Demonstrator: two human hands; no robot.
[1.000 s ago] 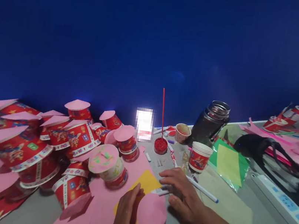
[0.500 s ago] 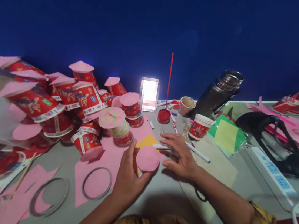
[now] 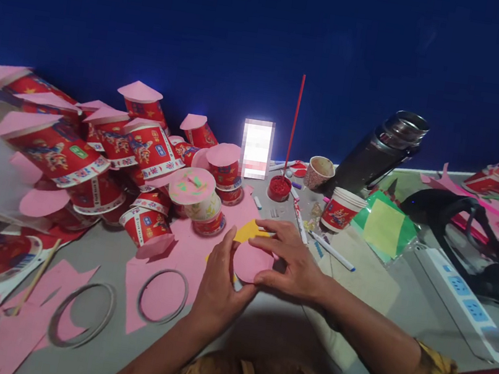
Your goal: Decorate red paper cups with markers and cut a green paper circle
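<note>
Pink paper disc (image 3: 250, 263) sits between the two hands, just below the middle of the view. From the far left, pink paper offcuts (image 3: 15, 342) lie on the grey table (image 3: 110, 363), a thin wooden stick (image 3: 40, 271) across them and a grey ring (image 3: 109, 311) partly over them. Behind these rises a jumbled pile of red cups (image 3: 56, 149), many tilted and topped with pink paper. Another ring (image 3: 187, 293) rests on a pink sheet (image 3: 189, 240), near a cup stack with a green-marked pink top (image 3: 193, 186). The left hand (image 3: 220, 276) curves around the disc's left side, thumb at its lower edge, grasping it. Yellow paper (image 3: 248, 232) lies just beyond. The right hand (image 3: 290, 259) grasps the disc's right side, thumb against the edge, fingers bent over. Past it stand a tub of red paste (image 3: 280, 189) with an upright red stick (image 3: 294, 125), a speckled cup (image 3: 319, 174), stacked white-rimmed cups (image 3: 339, 213) and a tilted, open dark flask (image 3: 370, 158). A white marker (image 3: 333, 251) lies in front. Farther right are a green packet (image 3: 384, 226), a black strapped object (image 3: 447, 248) and a white power strip (image 3: 453, 298).
</note>
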